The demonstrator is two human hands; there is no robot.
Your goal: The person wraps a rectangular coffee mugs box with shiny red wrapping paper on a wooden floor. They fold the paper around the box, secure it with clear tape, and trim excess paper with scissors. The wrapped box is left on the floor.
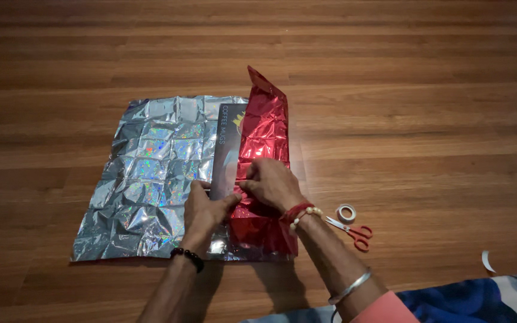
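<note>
A crinkled sheet of wrapping foil [145,179] lies on the wooden floor, silver holographic side up. Its right part is folded over, red side out [265,134], covering a dark flat box [227,149] that shows between the silver and the red. My right hand [270,182] presses the edge of the red flap down on the box, fingers pinched together. My left hand [203,209] rests just beside it on the box's near end, thumb touching the right hand. Whether a strip of tape lies under the fingers is hidden.
Red-handled scissors [351,230] and a small roll of clear tape [346,212] lie on the floor right of my right wrist. A white scrap [487,261] sits further right. Blue and grey fabric [480,296] covers the bottom right corner.
</note>
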